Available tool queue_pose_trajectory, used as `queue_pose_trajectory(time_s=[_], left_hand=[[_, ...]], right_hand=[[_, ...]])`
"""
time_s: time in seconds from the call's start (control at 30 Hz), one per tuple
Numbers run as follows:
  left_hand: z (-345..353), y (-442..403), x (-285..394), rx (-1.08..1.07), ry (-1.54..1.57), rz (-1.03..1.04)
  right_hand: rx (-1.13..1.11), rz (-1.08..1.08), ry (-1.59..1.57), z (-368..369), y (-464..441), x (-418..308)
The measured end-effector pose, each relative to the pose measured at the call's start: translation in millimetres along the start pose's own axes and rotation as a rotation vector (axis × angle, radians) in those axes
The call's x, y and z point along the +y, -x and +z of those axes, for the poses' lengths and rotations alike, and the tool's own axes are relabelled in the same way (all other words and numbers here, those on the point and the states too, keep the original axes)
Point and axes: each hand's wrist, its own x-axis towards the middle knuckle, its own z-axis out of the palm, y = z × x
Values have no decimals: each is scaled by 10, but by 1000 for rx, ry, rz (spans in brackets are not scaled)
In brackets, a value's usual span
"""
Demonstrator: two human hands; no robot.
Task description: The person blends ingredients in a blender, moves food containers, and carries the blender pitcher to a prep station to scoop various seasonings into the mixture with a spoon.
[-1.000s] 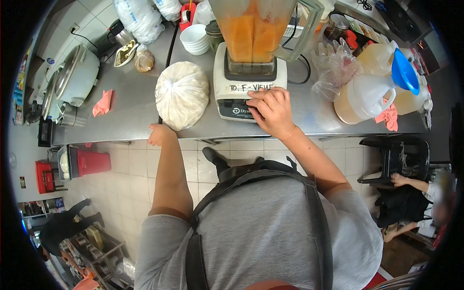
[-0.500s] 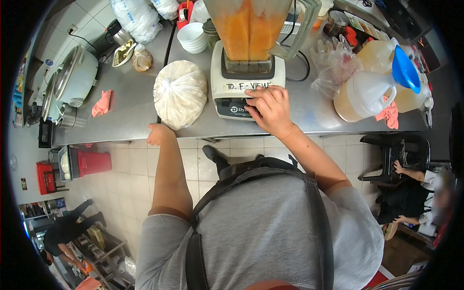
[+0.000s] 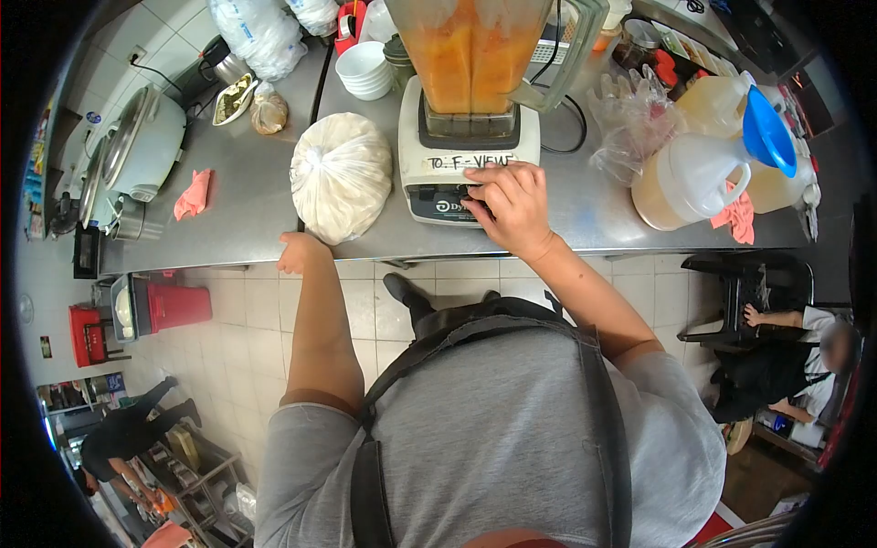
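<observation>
A blender base (image 3: 470,164) with a handwritten label stands on the steel counter in front of me. Its clear jug (image 3: 470,59) holds an orange mixture, and the jug's top is cut off by the view. My right hand (image 3: 512,205) is at the front control panel, fingers curled and closed on a control knob they mostly cover. At the counter's front edge, my left hand (image 3: 303,253) is closed around the rim. Just beyond it sits a tied plastic bag (image 3: 341,178) full of something pale.
White bowls (image 3: 363,71) are stacked behind the bag. To the right stand a plastic jug (image 3: 685,183), a blue funnel (image 3: 767,132) and a crumpled clear bag (image 3: 630,123). At left are a large cooker (image 3: 142,146) and a pink cloth (image 3: 193,194). Two other people are in the room.
Both my hands keep their places. The orange mixture's surface pattern differs slightly. The person at the right has lowered one arm a little and turned slightly.
</observation>
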Motion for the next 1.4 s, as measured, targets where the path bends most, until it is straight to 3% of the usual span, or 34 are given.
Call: queue_pose_trajectory(time_s=[0.27, 0.67, 1.3, 1.4], left_hand=[[88, -46, -22, 49, -15, -4], [22, -16, -17, -8, 11, 2], [47, -26, -14, 17, -11, -5], [50, -24, -16, 23, -7, -4]], right_hand=[[31, -84, 40, 7, 12, 37], [15, 46, 4, 27, 26, -23], [65, 7, 2, 15, 5, -28], [-11, -21, 15, -49, -7, -25]])
